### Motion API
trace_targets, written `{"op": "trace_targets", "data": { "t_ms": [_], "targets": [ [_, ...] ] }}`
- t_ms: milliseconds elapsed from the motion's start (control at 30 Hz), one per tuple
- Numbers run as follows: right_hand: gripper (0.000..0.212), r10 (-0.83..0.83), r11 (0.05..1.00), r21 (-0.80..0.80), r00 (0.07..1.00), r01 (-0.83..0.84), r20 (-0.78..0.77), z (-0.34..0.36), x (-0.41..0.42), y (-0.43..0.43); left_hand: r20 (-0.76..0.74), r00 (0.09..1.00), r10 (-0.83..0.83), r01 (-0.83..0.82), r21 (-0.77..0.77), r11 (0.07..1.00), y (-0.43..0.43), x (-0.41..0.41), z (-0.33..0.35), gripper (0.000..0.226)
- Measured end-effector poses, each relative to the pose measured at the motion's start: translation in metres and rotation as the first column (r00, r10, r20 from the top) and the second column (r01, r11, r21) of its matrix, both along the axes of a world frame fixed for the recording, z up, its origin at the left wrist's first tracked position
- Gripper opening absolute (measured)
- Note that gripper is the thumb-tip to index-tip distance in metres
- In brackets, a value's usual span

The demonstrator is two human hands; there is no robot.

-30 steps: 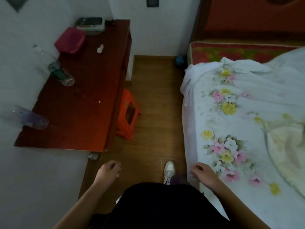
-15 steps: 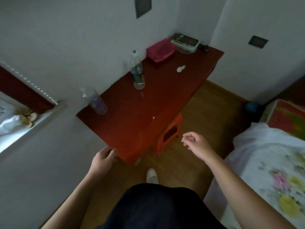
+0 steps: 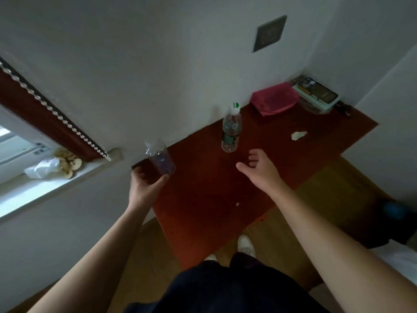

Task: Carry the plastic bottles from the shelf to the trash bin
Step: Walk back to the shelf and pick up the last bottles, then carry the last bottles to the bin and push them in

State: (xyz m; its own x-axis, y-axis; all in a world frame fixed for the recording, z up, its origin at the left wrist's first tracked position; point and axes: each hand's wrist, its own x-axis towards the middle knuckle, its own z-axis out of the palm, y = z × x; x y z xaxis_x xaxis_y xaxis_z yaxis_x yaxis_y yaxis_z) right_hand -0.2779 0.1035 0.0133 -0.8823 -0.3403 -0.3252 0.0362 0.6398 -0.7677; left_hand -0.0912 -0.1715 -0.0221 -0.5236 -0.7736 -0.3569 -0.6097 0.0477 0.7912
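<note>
Two plastic bottles stand on a dark red shelf (image 3: 203, 199) against the white wall. The clear bottle with a purple label (image 3: 160, 159) is at the shelf's near left corner. My left hand (image 3: 144, 186) is just below it, fingers curved apart around its base, touching or nearly touching it. The bottle with a green label and white cap (image 3: 230, 129) stands upright farther back. My right hand (image 3: 259, 170) hovers open over the shelf, a little short of that bottle. No trash bin is in view.
A pink box (image 3: 274, 99), a stack of boxes (image 3: 316, 92) and a crumpled paper scrap (image 3: 298, 135) lie at the shelf's far end. A window sill (image 3: 45, 177) with a white bag is to the left. Wooden floor and a bed corner (image 3: 404, 256) are on the right.
I have turned and stepped up to the shelf. Both hands rose from waist height and reached out, the left to the purple-label bottle, the right toward the green-label bottle.
</note>
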Motion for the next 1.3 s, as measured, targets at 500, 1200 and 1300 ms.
{"op": "trace_targets", "data": {
  "t_ms": [500, 1200, 1300],
  "targets": [
    [0.082, 0.259, 0.962, -0.066, 0.961, -0.266, -0.099, -0.023, -0.12, -0.06, -0.152, 0.92, 0.361, -0.381, -0.142, 0.913, 0.039, -0.056, 0.007, 0.048],
    [0.062, 0.978, 0.19, -0.101, 0.198, -0.976, -0.066, 0.008, 0.175, -0.125, -0.148, 0.383, 0.912, -0.923, -0.047, 0.381, 0.236, 0.301, 0.019, 0.045],
    [0.061, 0.998, 0.069, -0.073, 0.069, -0.995, 0.005, -0.003, 0.243, -0.115, -0.124, 0.256, 0.959, -0.966, 0.006, 0.258, 0.284, 0.361, 0.007, 0.049]
  ]
}}
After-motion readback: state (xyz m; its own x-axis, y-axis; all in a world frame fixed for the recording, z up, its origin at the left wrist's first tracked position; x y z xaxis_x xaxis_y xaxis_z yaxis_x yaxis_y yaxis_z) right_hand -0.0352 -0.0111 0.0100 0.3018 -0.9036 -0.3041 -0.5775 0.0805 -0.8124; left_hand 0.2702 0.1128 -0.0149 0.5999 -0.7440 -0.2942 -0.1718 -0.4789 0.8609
